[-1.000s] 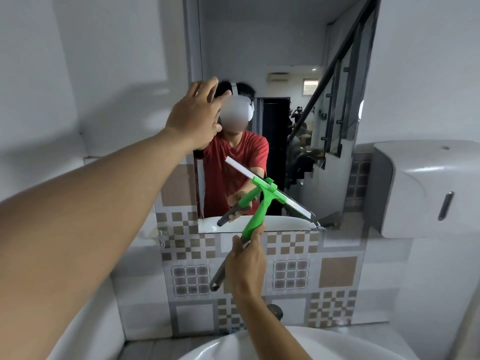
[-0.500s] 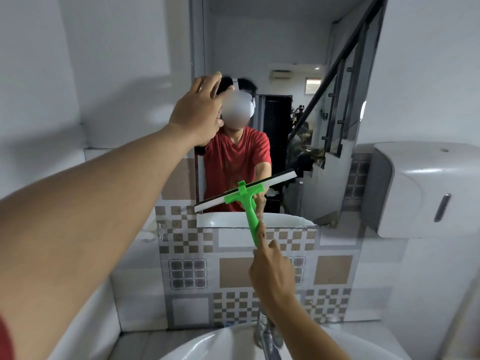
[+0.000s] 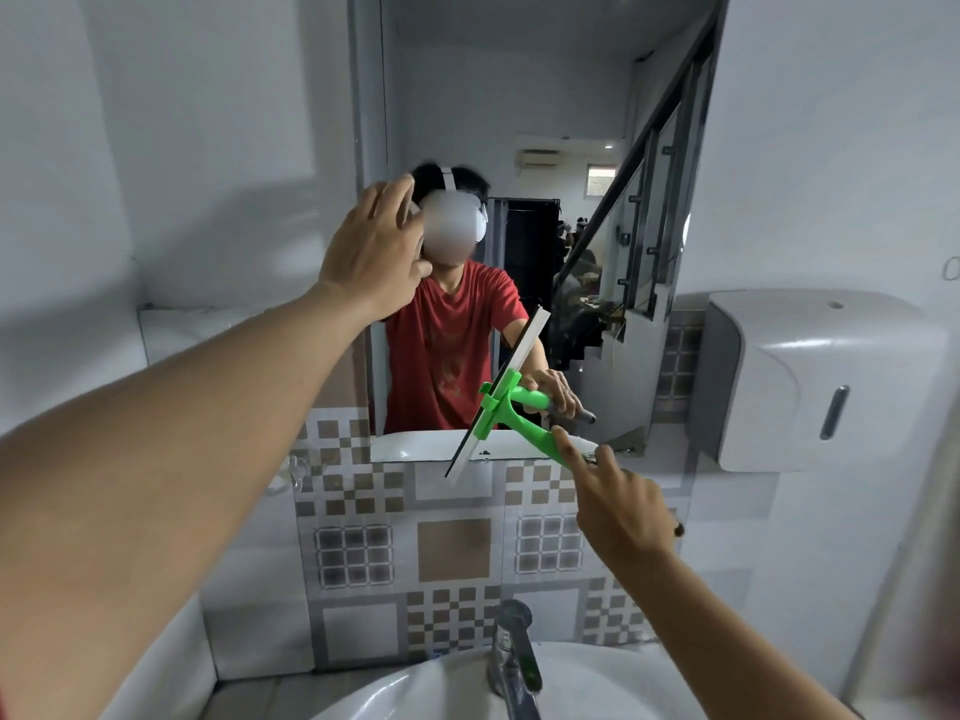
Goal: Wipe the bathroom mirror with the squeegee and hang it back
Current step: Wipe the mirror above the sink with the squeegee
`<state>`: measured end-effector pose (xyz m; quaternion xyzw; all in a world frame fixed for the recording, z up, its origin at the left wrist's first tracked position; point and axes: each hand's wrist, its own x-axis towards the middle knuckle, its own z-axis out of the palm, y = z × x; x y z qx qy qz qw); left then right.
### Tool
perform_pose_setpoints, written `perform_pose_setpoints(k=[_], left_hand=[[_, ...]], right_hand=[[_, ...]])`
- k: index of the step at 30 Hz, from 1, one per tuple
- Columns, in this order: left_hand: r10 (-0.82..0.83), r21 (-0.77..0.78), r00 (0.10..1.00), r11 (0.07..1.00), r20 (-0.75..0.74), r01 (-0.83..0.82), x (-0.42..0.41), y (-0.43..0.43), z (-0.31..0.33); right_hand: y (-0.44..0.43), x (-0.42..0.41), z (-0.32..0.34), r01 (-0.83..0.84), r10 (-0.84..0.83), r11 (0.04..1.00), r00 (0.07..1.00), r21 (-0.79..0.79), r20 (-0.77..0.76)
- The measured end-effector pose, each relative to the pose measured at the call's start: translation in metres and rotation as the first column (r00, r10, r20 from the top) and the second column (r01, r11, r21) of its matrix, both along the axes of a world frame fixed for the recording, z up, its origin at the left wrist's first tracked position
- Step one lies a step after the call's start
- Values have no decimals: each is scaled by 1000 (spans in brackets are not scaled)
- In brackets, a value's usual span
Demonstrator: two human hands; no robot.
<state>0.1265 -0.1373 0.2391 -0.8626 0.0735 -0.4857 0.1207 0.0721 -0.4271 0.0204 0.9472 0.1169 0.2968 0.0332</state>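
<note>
1. The right hand [image 3: 621,504] is closed around the green handle of the squeegee [image 3: 511,402]. It holds it near the bottom edge of the mirror [image 3: 519,122].
2. The long white blade is tipped steeply. Its top end lies over the glass and its low end hangs down over the patterned tiles [image 3: 452,543].
3. The left hand [image 3: 376,252] is up by the left edge of the mirror. Its fingers are spread open and it holds nothing. I think it rests there to keep the body steady, but I cannot tell if it touches the glass.
4. To wipe well, I think the blade should lie flat on the glass along its whole edge, not just one end.
5. Push gently and evenly, and pull in one smooth line so no streaks stay behind.
6. Mind the tap [image 3: 511,652] and the sink [image 3: 415,693] below, and the white box [image 3: 821,376] on the right wall, so the arm does not bump them.
7. I cannot see a hook for hanging it.
</note>
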Motion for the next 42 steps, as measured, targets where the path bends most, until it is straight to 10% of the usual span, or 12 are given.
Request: perform_pose_setpoints(k=[23, 42], left_hand=[[-31, 0, 999, 1000, 9, 31, 9, 2, -13], [-36, -48, 999, 998, -13, 35, 8, -1, -16]], right_hand=[[-11, -2, -70, 174, -57, 801, 975, 573, -216], [27, -19, -88, 240, 65, 651, 927, 720, -368]])
